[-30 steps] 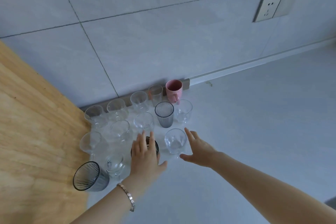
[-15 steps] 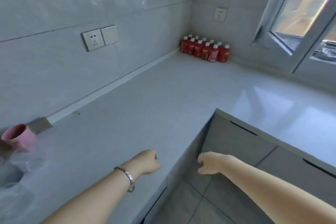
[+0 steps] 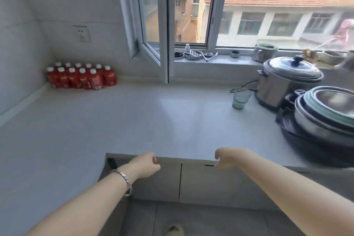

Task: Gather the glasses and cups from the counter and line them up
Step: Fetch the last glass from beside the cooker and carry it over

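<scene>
Glass (image 3: 240, 98) on counter (image 3: 153, 117), left of cooker (image 3: 285, 82); bottles (image 3: 81, 77) far-left corner.

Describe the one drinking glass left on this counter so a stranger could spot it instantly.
Start at the steel cooker under the window on the right. Just left of its base stands a small grey-tinted ribbed glass tumbler, upright and empty, the only see-through item among metal pots.

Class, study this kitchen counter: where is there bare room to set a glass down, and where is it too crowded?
Free: the wide middle of the counter, between the red bottles in the far left corner and the tinted glass; also the left run along the wall. Crowded: the right end, where the steel cooker and stacked pans sit close together. Both the left hand and right hand are empty.
</scene>
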Available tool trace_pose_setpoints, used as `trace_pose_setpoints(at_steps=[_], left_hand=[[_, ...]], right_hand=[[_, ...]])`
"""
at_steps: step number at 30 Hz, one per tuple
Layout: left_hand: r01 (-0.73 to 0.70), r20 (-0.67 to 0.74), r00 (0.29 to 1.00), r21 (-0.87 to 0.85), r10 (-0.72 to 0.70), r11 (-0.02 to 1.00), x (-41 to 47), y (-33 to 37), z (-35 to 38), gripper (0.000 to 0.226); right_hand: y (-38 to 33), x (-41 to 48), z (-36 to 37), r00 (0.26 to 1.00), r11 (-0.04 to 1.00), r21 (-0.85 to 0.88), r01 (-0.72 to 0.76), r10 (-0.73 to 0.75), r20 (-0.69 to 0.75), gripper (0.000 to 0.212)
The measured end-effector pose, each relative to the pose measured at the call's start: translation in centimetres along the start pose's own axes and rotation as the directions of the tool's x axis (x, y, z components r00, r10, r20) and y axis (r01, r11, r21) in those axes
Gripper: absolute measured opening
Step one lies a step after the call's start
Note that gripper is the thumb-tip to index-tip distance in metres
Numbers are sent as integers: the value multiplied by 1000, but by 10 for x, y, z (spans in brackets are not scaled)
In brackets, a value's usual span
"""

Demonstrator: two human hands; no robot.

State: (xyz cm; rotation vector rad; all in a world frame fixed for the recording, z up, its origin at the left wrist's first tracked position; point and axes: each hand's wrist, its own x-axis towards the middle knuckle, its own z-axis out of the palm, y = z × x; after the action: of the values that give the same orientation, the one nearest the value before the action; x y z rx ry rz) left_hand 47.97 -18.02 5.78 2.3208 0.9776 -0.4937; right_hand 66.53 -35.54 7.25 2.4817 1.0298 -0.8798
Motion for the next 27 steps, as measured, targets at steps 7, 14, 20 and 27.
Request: trace_pose_setpoints(at_steps=[7, 14, 20, 27], left_hand=[[-141, 68, 988, 82, 136, 987, 137, 100, -40, 31], [-199, 151, 973, 155, 176, 968, 232, 181, -54, 38], [-152, 171, 977, 129, 129, 980, 294, 225, -46, 36], [55, 126, 990, 84, -65, 995, 332, 272, -34, 39]], right_hand=[[102, 73, -64, 988, 980, 122, -156, 152, 39, 49], [177, 147, -112, 976, 934, 300, -196, 216, -33, 51], [239, 221, -152, 952, 915, 364, -174, 252, -176, 64], [290, 310, -182, 973, 926, 375, -49, 129, -191, 109]])
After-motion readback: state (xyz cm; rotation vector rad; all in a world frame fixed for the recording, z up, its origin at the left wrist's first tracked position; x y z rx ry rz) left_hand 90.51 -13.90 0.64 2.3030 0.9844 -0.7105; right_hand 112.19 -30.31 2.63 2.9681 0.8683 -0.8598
